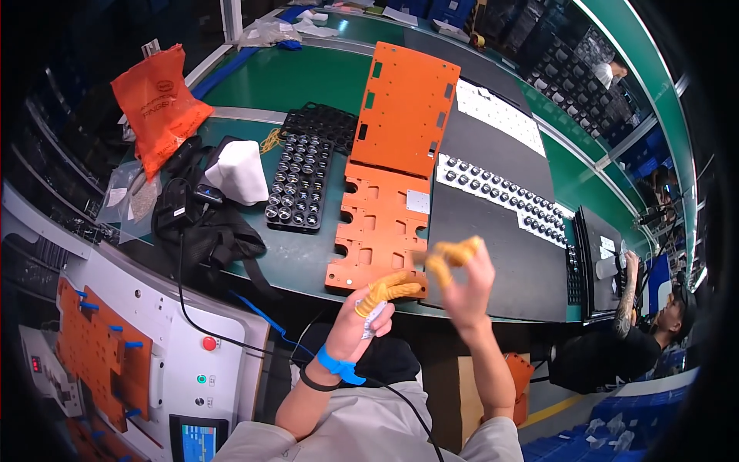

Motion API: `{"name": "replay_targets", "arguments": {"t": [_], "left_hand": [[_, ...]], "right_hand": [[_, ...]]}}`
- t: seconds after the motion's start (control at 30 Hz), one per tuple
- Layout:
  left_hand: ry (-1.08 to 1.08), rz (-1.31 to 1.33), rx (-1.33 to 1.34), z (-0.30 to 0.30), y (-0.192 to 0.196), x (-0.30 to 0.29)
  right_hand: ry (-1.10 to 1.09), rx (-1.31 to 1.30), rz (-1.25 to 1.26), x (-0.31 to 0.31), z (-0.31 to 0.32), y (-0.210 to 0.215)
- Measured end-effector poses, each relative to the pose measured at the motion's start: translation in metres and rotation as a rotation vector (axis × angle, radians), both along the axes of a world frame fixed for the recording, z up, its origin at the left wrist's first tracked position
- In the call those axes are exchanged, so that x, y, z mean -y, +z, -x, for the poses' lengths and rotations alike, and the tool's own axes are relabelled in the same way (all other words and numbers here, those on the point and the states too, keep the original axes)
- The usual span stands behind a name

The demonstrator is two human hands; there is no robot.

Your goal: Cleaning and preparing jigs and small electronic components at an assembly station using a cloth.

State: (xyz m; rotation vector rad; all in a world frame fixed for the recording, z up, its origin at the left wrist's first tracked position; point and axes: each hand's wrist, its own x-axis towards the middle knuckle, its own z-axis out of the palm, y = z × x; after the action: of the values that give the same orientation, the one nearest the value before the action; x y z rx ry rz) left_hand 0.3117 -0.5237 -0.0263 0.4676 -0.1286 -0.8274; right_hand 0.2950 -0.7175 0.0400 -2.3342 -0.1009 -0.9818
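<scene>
Green worktop (pixel 296 254) stretches under my work, with a black mat (pixel 493 266) to the right and a black tray of round parts (pixel 317 154) to the left. Between them lies the orange base plate (pixel 366 250), its orange upper panel (pixel 404 108) beyond it, on the far side from me. My left hand (pixel 366 312) is at the plate's near edge: two fingers in yellow covers (pixel 392 286) reach out over its near right corner, a little apart, while my bare lower fingers close on a white slip (pixel 373 314) at the palm. My right hand (pixel 466 289) is raised just right of that corner, thumb and forefinger bent toward each other; they blur, so I can't tell whether they meet or pinch anything. Whether either hand touches the plate, I can't tell.
</scene>
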Motion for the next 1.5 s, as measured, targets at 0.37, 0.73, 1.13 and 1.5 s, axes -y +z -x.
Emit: {"name": "replay_targets", "arguments": {"t": [0.37, 0.73, 1.13, 1.5], "left_hand": [[0.030, 0.075, -0.124, -0.005, -0.015, -0.013], [0.082, 0.117, -0.242, -0.014, -0.010, -0.021], [0.130, 0.075, -0.146, -0.025, 0.012, -0.012], [0.151, 0.106, -0.205, -0.031, 0.018, -0.012]], "right_hand": [[-0.201, -0.826, -0.578, 0.066, -0.055, -0.043], [-0.224, -0.660, -0.646, 0.051, -0.054, -0.057], [-0.088, -1.053, -0.363, 0.068, -0.080, -0.027], [0.189, -0.573, -0.080, -0.025, -0.048, 0.030]]}}
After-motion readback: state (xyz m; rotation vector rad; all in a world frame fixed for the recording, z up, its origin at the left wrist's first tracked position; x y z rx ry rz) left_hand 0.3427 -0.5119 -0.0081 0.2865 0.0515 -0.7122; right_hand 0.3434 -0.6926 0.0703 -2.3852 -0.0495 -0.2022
